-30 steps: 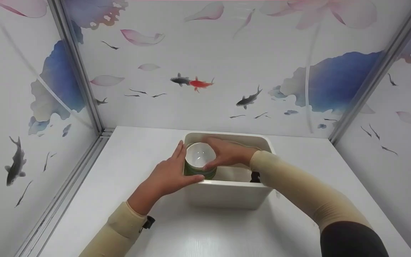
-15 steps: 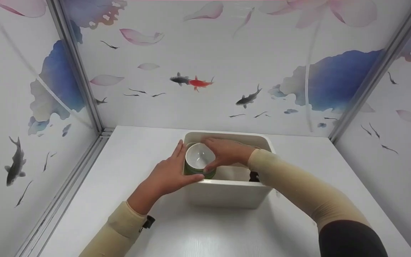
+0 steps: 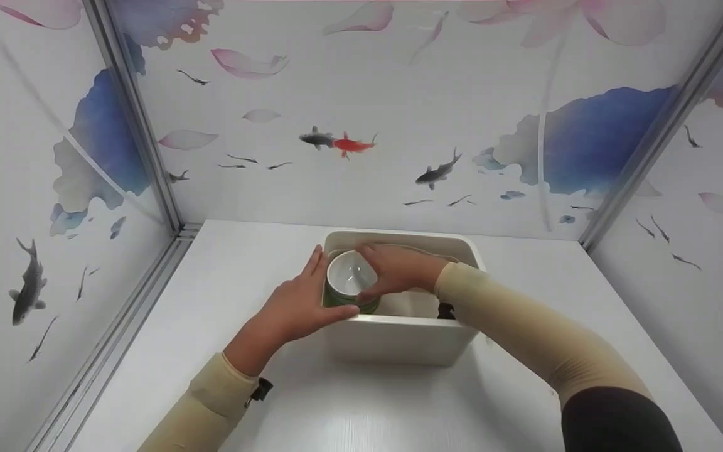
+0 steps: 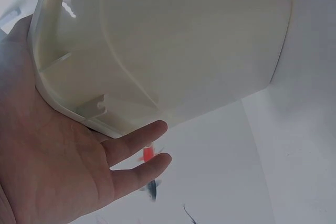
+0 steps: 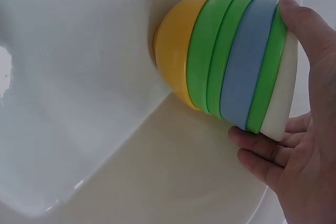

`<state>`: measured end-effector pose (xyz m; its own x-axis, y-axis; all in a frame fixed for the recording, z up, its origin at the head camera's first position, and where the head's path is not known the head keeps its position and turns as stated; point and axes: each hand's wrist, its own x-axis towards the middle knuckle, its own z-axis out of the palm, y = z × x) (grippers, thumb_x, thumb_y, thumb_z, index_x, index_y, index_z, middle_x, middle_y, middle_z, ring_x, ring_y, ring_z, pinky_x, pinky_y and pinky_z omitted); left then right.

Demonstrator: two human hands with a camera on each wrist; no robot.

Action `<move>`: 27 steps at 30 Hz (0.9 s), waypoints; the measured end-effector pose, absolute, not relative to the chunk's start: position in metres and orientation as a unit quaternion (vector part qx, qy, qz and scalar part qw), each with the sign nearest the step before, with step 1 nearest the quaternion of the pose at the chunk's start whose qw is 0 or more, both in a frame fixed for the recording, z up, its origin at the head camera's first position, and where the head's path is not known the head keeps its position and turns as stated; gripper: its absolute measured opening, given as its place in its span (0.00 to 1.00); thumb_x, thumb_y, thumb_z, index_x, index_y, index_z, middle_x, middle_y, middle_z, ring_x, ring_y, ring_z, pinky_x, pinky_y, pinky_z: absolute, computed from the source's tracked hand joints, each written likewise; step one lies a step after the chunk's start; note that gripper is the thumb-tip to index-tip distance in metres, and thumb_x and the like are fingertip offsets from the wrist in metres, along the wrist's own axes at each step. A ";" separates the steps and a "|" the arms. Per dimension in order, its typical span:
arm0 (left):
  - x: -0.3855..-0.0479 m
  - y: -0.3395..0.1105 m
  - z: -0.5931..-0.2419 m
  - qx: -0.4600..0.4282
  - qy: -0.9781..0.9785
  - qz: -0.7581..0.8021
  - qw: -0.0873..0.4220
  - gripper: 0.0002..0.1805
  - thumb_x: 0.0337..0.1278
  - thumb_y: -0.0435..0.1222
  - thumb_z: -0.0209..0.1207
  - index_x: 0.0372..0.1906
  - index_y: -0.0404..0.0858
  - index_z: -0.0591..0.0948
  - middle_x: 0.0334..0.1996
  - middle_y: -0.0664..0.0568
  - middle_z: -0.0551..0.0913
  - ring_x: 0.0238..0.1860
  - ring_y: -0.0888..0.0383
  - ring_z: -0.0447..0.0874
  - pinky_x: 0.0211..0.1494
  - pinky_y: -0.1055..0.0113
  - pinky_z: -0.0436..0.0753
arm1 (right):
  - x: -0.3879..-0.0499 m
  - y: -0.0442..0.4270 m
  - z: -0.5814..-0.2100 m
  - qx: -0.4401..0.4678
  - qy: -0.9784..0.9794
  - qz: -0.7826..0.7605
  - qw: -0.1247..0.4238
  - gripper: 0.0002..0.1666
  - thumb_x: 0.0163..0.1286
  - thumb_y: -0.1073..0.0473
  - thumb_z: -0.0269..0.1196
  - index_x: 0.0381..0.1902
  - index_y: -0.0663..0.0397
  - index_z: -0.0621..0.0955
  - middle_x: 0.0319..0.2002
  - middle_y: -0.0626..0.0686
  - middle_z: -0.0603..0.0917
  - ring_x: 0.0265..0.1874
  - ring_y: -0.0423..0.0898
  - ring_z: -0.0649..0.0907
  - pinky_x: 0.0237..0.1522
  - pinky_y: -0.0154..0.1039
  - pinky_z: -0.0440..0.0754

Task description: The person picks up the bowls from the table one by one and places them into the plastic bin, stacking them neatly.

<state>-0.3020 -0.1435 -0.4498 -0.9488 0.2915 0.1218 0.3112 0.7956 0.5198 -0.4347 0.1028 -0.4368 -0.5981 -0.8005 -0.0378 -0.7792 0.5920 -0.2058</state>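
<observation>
In the head view a cream plastic bin (image 3: pixel 399 342) stands on the table. A stack of nested bowls (image 3: pixel 352 274) is inside its left end, with a white bowl on top. The right wrist view shows the bowl stack (image 5: pixel 231 59) in yellow, green, blue and white bands. My right hand (image 3: pixel 402 269) grips the stack near its top, thumb on one side and fingers on the other. My left hand (image 3: pixel 295 307) rests against the bin's near left corner, thumb along the front rim. In the left wrist view its visible fingers (image 4: pixel 142 142) extend nearly straight beside the bin (image 4: pixel 194 40).
A white table (image 3: pixel 236 270) lies under the bin, with patterned panels (image 3: pixel 393 113) at the back and sides. A small black object (image 3: pixel 445 310) shows at the bin's right end beside the right sleeve. A black clip-like device (image 3: pixel 262 389) sits at the left wrist.
The bowl stack appears to sink very slightly in the bin with my right hand around it. My left hand keeps its place at the corner.
</observation>
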 end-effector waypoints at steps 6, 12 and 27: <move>-0.306 -0.136 -0.452 -0.163 -0.949 -0.271 0.012 0.76 0.52 0.84 0.58 0.92 0.40 0.48 0.92 0.46 0.44 0.70 0.38 0.82 0.68 0.40 0.83 | -0.430 0.114 -0.431 -0.413 0.901 -0.097 0.093 0.67 0.58 0.30 0.82 0.83 0.55 0.66 0.65 0.58 0.83 0.62 0.55 0.85 0.67 0.54 0.82; -0.308 -0.134 -0.453 -0.178 -0.947 -0.269 0.011 0.76 0.52 0.84 0.59 0.92 0.38 0.50 0.92 0.44 0.45 0.73 0.35 0.79 0.72 0.38 0.80 | -0.424 0.141 -0.408 -0.388 0.906 -0.122 0.114 0.70 0.62 0.30 0.81 0.86 0.59 0.61 0.73 0.64 0.79 0.68 0.60 0.83 0.72 0.57 0.78; -0.311 -0.170 -0.463 -0.160 -0.922 -0.336 0.104 0.58 0.76 0.69 0.53 0.91 0.36 0.49 0.91 0.43 0.46 0.88 0.38 0.51 0.85 0.35 0.56 | -0.378 0.295 -0.374 -0.348 0.872 -0.307 -0.158 0.26 0.77 0.61 0.74 0.68 0.60 0.82 0.55 0.54 0.89 0.51 0.52 0.90 0.57 0.50 0.86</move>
